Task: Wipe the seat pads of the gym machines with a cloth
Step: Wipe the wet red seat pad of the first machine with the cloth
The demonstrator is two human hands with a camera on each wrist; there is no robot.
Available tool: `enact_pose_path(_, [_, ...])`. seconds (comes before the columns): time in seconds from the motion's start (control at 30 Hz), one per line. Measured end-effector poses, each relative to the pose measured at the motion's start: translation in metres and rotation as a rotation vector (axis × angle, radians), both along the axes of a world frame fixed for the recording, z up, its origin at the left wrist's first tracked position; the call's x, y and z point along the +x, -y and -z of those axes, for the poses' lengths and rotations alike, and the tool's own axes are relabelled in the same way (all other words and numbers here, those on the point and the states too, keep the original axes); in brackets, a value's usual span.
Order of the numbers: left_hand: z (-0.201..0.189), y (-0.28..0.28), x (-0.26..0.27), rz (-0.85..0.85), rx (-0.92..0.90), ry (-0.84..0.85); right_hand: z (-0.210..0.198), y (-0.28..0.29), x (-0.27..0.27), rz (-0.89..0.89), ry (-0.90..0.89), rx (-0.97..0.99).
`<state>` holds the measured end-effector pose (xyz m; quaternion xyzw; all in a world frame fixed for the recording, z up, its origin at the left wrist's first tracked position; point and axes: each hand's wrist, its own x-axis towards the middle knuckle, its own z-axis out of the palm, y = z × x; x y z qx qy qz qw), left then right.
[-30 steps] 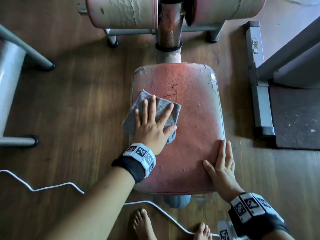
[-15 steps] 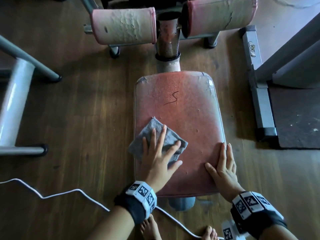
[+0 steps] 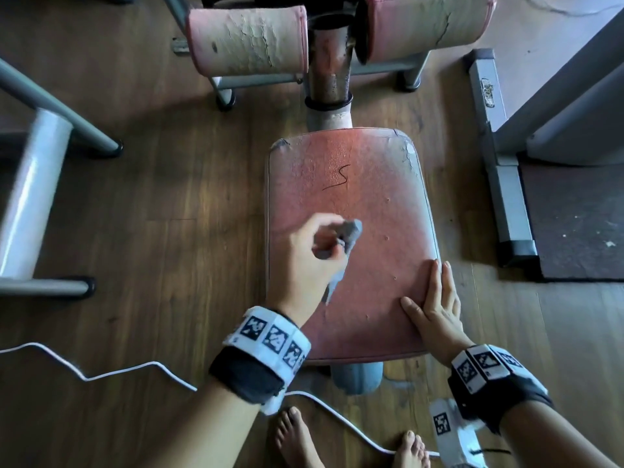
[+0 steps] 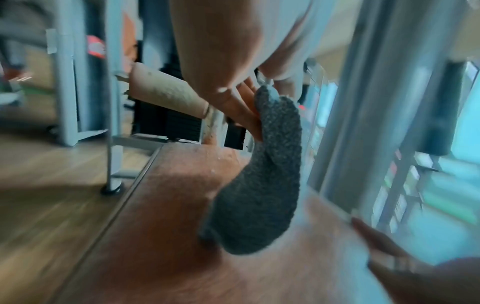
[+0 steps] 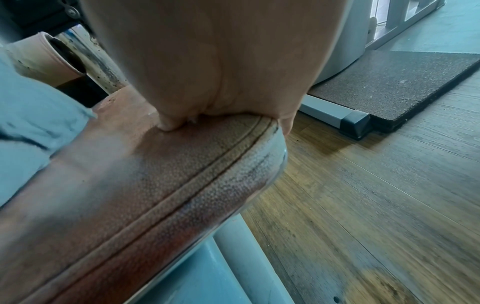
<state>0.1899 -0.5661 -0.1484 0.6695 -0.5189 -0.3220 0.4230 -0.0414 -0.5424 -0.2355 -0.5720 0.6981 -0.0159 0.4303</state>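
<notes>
A worn red seat pad (image 3: 371,184) (image 4: 161,236) (image 5: 161,181) with a dark squiggle mark sits in the middle of the head view. My left hand (image 3: 314,251) is raised above the pad's left half and grips a bunched grey cloth (image 3: 351,231). In the left wrist view the grey cloth (image 4: 262,185) hangs down from my fingers (image 4: 244,111) above the pad. My right hand (image 3: 435,298) (image 5: 221,82) lies flat with straight fingers on the pad's right edge near the front corner.
Two cracked pink roller pads (image 3: 250,38) flank a rusty post (image 3: 329,72) behind the seat. A grey machine frame (image 3: 499,184) and black mat (image 3: 574,224) stand right, white and grey tubes (image 3: 30,194) left. A white cable (image 3: 111,369) crosses the wooden floor by bare feet (image 3: 297,437).
My left hand was pressing the cloth flat and wiping it toward the pad's front; now it has lifted off with the cloth bunched in its fingers. The right hand has stayed put.
</notes>
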Motion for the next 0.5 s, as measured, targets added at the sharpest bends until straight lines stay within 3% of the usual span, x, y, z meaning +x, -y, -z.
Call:
enact_pose_path(0.07, [-0.014,0.002,0.007,-0.118,-0.036,-0.197,0.001,0.0,0.0,0.004,0.0,-0.001])
enact_pose_path(0.17, [-0.001,-0.001,0.03,-0.225,0.058,-0.148,0.001,-0.001,-0.001,0.006,-0.001,-0.012])
enact_pose_path(0.23, [0.019,-0.008,0.043,-0.233,0.18,-0.002,0.001,-0.001,-0.001,-0.002,-0.003,-0.005])
enact_pose_path(0.3, [0.032,-0.014,0.045,-0.176,0.208,0.292,0.001,-0.001,0.0,-0.005,0.0,-0.004])
enact_pose_path(0.33, [0.037,-0.015,0.042,-0.09,0.207,0.418,0.0,-0.001,0.0,-0.005,0.002,-0.008])
enact_pose_path(0.43, [0.059,-0.015,0.022,0.27,0.326,0.576,0.0,-0.001,-0.001,-0.003,0.002,-0.01])
enact_pose_path(0.5, [0.077,-0.017,0.009,0.348,0.389,0.779,0.0,-0.002,-0.001,-0.002,0.009,-0.009])
